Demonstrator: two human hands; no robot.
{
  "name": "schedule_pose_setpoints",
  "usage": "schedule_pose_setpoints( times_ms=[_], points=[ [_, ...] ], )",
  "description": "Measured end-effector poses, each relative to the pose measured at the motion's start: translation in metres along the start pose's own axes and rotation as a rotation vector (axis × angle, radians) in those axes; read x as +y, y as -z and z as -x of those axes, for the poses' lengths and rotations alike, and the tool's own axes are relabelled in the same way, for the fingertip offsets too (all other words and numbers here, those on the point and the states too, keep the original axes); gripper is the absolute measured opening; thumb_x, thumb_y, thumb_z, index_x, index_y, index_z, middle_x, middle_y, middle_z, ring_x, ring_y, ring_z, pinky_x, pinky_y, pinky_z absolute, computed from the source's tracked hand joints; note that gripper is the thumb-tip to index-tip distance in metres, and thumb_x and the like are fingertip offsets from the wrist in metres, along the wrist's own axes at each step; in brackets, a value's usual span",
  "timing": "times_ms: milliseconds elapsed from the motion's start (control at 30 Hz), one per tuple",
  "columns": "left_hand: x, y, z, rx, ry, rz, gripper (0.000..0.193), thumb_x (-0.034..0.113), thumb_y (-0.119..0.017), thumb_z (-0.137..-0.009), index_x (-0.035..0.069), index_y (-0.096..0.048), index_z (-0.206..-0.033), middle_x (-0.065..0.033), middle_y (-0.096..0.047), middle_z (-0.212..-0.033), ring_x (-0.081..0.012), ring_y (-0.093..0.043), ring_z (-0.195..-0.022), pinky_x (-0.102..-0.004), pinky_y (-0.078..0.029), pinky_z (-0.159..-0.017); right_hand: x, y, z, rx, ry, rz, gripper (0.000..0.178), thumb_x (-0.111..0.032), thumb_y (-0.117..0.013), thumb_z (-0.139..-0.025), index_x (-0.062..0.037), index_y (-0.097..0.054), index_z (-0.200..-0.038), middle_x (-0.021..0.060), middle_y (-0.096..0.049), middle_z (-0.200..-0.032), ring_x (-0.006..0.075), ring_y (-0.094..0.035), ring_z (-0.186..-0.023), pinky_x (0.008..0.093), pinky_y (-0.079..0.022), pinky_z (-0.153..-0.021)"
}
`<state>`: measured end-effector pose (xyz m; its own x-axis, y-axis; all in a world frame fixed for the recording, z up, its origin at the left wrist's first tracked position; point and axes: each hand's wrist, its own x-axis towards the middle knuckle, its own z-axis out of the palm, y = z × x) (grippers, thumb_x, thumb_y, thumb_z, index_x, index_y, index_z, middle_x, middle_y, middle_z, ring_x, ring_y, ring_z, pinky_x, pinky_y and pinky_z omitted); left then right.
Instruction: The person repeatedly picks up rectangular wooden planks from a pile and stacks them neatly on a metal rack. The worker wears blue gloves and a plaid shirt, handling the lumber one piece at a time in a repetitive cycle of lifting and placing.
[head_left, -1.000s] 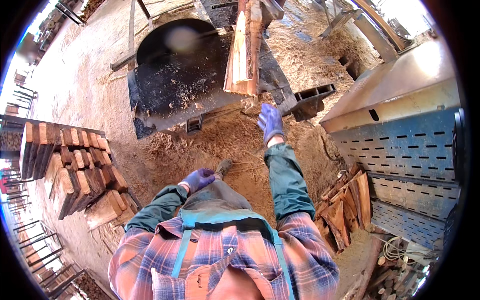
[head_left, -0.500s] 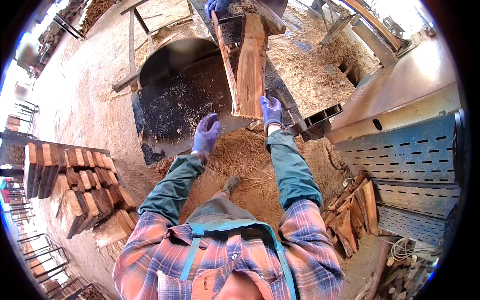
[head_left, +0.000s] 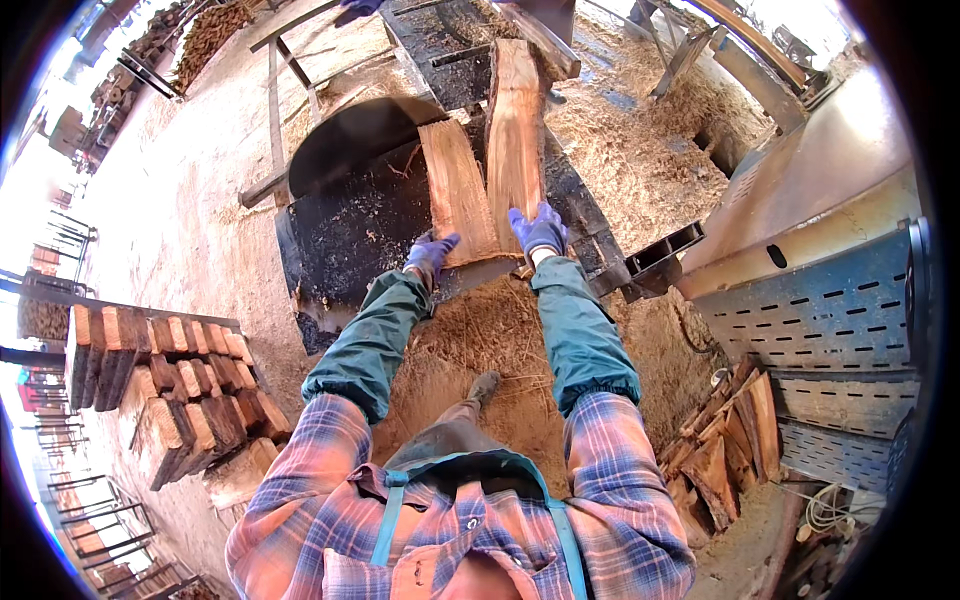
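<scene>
Two rough-sawn wooden boards lie side by side on a dark metal machine bed, their near ends toward me. My left hand (head_left: 430, 256), in a purple glove, grips the near-left corner of the shorter left board (head_left: 457, 185). At the near end of the longer right board (head_left: 516, 140), my gloved right hand (head_left: 540, 230) holds on with its thumb over the top face. The fingers beneath both boards are partly hidden. Another person's dark-gloved hand (head_left: 357, 10) shows at the top edge, apart from the boards.
A dark rounded plate (head_left: 350, 140) rises left of the boards. Sawdust covers the floor. Stacked sawn timber (head_left: 190, 390) stands on my left, and split offcuts (head_left: 725, 440) lean at my right beside a slotted metal cabinet (head_left: 810, 320). A metal bracket (head_left: 665, 255) juts out nearby.
The left board has turned from its narrow edge to lying flat. My left hand has moved forward onto it and closed. The other person's hand has left its far end, moving left.
</scene>
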<state>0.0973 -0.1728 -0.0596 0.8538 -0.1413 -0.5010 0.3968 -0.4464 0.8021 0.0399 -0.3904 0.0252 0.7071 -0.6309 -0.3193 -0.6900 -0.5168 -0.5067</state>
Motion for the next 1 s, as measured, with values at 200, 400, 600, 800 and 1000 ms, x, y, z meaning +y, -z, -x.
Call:
schedule_pose_setpoints(
  times_ms=[200, 400, 600, 800, 1000],
  points=[
    [0.008, -0.032, 0.049, -0.163, 0.133, 0.472, 0.054, 0.027, -0.074, -0.078, -0.003, -0.052, -0.118, -0.0123, -0.063, -0.097, -0.0212, -0.060, -0.080, -0.0321, -0.050, -0.060, 0.012, 0.003, -0.006, 0.002, 0.049, 0.093, 0.070, -0.051, -0.062, -0.076, -0.0145, -0.042, -0.132, 0.0167, -0.041, -0.136, 0.0324, -0.039, -0.127, 0.0438, -0.034, -0.103],
    [-0.007, 0.011, 0.080, -0.176, 0.142, 0.468, 0.042, 0.015, -0.072, -0.079, 0.003, -0.052, -0.114, -0.0068, -0.064, -0.089, -0.0191, -0.063, -0.070, -0.0343, -0.057, -0.054, -0.013, -0.009, -0.010, -0.013, -0.016, 0.337, 0.100, -0.070, -0.057, -0.071, -0.0200, -0.013, -0.147, 0.0216, -0.010, -0.150, 0.0348, -0.011, -0.140, 0.0466, -0.011, -0.112],
    [0.017, 0.032, 0.093, -0.235, 0.087, 0.613, 0.037, 0.012, -0.070, -0.080, -0.001, -0.055, -0.112, -0.0101, -0.065, -0.095, -0.0188, -0.064, -0.074, -0.0293, -0.054, -0.054, 0.007, -0.031, 0.015, 0.091, 0.087, 0.365, 0.091, -0.068, -0.050, -0.076, -0.0203, -0.017, -0.147, 0.0249, -0.009, -0.150, 0.0389, -0.012, -0.139, 0.0480, -0.009, -0.112],
    [0.070, 0.000, 0.039, -0.243, -0.117, 0.473, 0.048, 0.023, -0.072, -0.080, -0.003, -0.055, -0.117, -0.0101, -0.063, -0.105, -0.0167, -0.059, -0.089, -0.0271, -0.047, -0.080, 0.079, -0.038, 0.058, 0.235, 0.249, 0.187, 0.061, -0.037, -0.058, -0.078, -0.0106, -0.044, -0.131, 0.0188, -0.036, -0.139, 0.0349, -0.044, -0.120, 0.0445, -0.035, -0.100],
    [0.017, -0.035, -0.079, 0.063, -0.215, 0.122, 0.060, 0.038, -0.068, -0.080, -0.004, -0.053, -0.120, -0.0175, -0.065, -0.106, -0.0259, -0.062, -0.096, -0.0335, -0.048, -0.084, 0.036, -0.023, 0.011, 0.343, 0.400, -0.232, 0.043, -0.023, -0.061, -0.082, -0.0017, -0.054, -0.118, 0.0220, -0.060, -0.110, 0.0341, -0.058, -0.101, 0.0399, -0.045, -0.090]
  ],
)
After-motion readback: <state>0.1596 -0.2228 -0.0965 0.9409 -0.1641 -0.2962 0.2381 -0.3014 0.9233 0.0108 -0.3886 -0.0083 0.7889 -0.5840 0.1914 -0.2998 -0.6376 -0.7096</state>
